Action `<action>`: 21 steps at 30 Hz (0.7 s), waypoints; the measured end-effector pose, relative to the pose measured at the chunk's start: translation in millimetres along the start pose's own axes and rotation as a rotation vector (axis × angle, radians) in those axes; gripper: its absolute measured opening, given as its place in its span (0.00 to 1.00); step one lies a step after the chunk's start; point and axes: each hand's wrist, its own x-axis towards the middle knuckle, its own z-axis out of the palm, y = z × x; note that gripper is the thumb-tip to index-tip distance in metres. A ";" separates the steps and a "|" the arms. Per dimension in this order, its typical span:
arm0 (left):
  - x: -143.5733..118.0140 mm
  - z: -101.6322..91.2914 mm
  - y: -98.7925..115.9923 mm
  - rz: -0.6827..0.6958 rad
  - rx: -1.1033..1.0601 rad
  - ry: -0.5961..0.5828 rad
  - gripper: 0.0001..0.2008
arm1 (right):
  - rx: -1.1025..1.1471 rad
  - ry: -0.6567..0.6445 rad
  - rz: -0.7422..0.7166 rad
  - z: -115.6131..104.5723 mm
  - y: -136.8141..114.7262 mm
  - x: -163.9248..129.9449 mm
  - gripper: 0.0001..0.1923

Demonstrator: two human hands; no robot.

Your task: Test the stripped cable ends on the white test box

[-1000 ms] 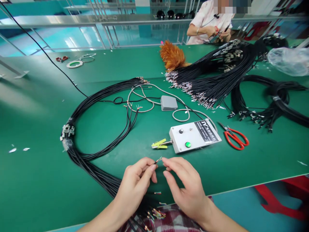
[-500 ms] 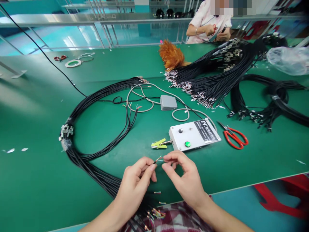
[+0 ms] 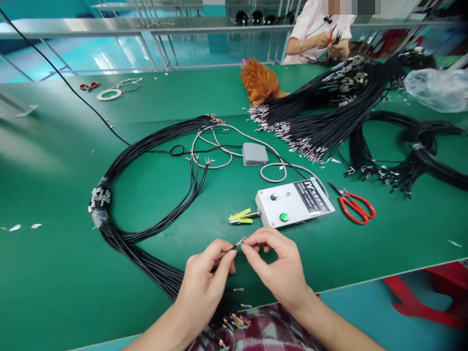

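Note:
Between thumb and fingers, my left hand [image 3: 208,273] pinches a black cable [image 3: 234,247] near its stripped end, where thin coloured wires [image 3: 240,241] fan out. Thumb and forefinger of my right hand [image 3: 276,261] close on the tips of those wires from the other side. More black cables of the same bundle [image 3: 146,265] run beneath my left wrist, their coloured ends hanging by the table's front edge. Just beyond my hands lies a white control box [image 3: 292,202] with a green button and a yellow-green clip [image 3: 241,216] on its shaft.
Red-handled scissors [image 3: 354,204] lie right of the box, a grey pedal [image 3: 255,154] behind it. Large cable bundles [image 3: 310,131] and an orange duster [image 3: 261,83] occupy the back right. Across the table a person [image 3: 318,36] holds a red-handled tool. A tape roll [image 3: 109,94] lies far left.
My right thumb and forefinger have moved slightly left and closed onto the wire tips. My left hand keeps its pinch on the cable. The person opposite has shifted their hands a little.

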 end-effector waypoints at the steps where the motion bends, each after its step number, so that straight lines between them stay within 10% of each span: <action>1: 0.5 0.4 0.5 -0.005 -0.009 0.001 0.10 | -0.105 0.026 -0.124 -0.3 0.2 -1.0 0.04; 6: 2.3 0.9 2.1 -0.032 -0.065 0.004 0.10 | -0.530 0.057 -0.522 -2.1 4.5 -5.5 0.07; 14: 0.9 3.1 -4.2 -0.104 -0.160 -0.005 0.11 | -0.546 -0.038 -0.545 -9.9 8.3 -10.2 0.09; 18: 1.9 2.6 -5.2 -0.133 -0.202 0.007 0.11 | -0.308 -0.037 -0.361 -6.5 6.9 -14.0 0.06; 21: 1.9 1.7 -3.7 -0.122 -0.199 0.009 0.11 | 0.114 -0.024 0.118 1.2 5.3 -13.0 0.02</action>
